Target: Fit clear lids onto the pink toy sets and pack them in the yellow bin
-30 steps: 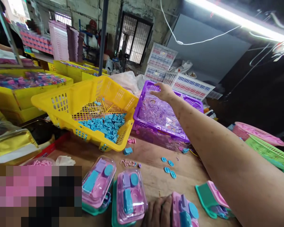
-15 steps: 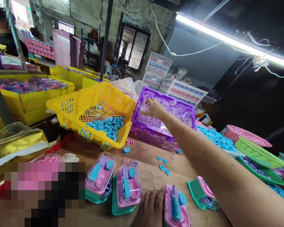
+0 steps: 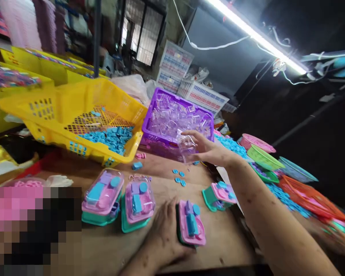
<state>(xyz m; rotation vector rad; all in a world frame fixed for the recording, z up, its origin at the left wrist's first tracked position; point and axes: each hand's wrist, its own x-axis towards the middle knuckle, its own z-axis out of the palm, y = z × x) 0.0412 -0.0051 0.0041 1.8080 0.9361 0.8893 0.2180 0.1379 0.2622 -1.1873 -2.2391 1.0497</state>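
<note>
In my right hand is a clear plastic cover, pinched between thumb and fingers just in front of the purple basket. The basket is full of similar clear covers. My left hand curls around the left and near side of a pink-and-teal toy set, which has blue and lilac pieces on top and no cover. Left of that hand stand two like toy sets, a nearer one and a farther one, both under clear covers. A further toy set sits to the right.
A yellow crate holds blue pieces. Small blue discs and a blue block lie on the wooden table. Green and orange baskets line the right, where another person's blurred hand shows.
My right hand has come out of the purple basket toward me with a clear cover in it. My left hand stays at the uncovered toy set. The view has turned to the right.
</note>
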